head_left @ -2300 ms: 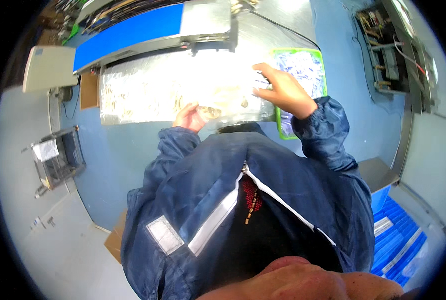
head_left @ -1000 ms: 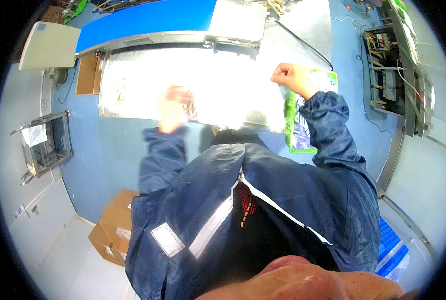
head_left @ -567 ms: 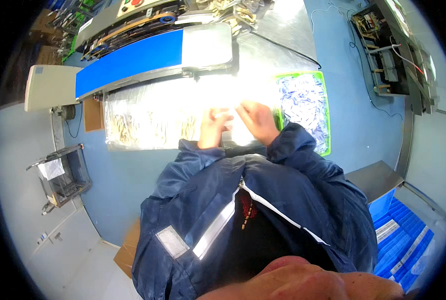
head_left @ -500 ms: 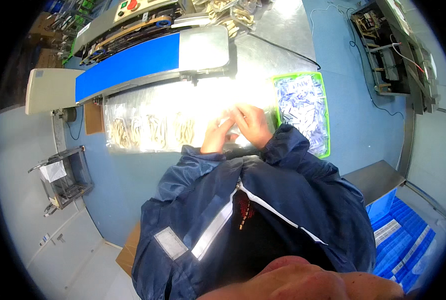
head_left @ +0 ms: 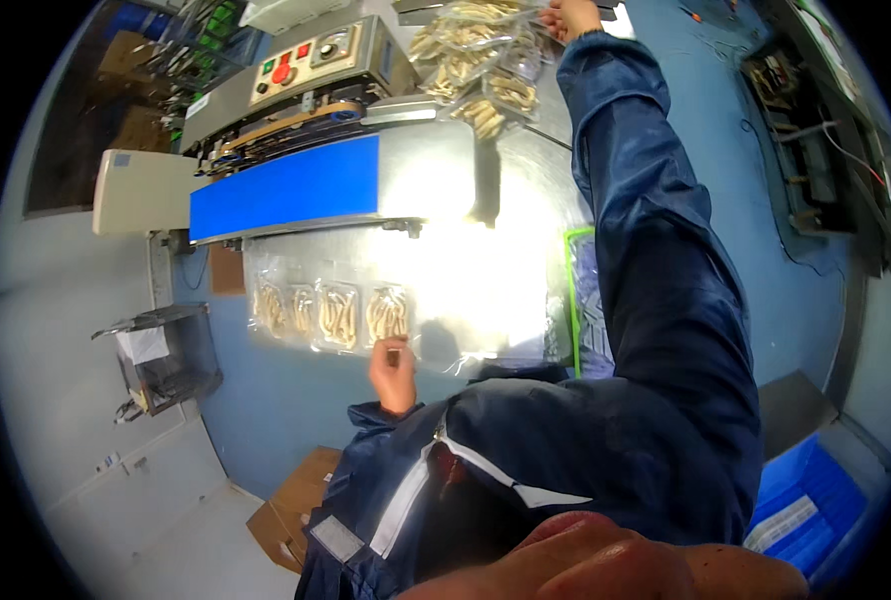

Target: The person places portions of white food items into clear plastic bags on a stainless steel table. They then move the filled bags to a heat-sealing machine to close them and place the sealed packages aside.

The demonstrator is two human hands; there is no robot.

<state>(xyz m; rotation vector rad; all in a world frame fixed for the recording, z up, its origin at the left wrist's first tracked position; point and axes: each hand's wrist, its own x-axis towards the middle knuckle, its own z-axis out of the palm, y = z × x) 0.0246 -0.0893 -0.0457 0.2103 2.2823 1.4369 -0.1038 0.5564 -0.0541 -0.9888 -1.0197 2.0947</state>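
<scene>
My left hand is at the table's near edge, its fingers closed at the lower end of a clear pouch holding pale, finger-shaped food pieces. More such pouches, among them a flat one, lie in a row to its left. My right arm stretches far forward. At the top edge of the picture my right hand has its fingers bent but apart, beside a heap of filled clear pouches. Nothing shows between those fingers, though the hand is partly cut off.
A machine with a control panel and a blue conveyor belt stands behind the row. The metal table glares brightly. At right, my sleeve partly covers a green-rimmed crate of small sachets. A cardboard box is at lower left.
My hands were together over the table's middle. The right has gone far forward to the pouch heap; the left has moved left to the row's end. My view has shifted, and the row now shows clearly.
</scene>
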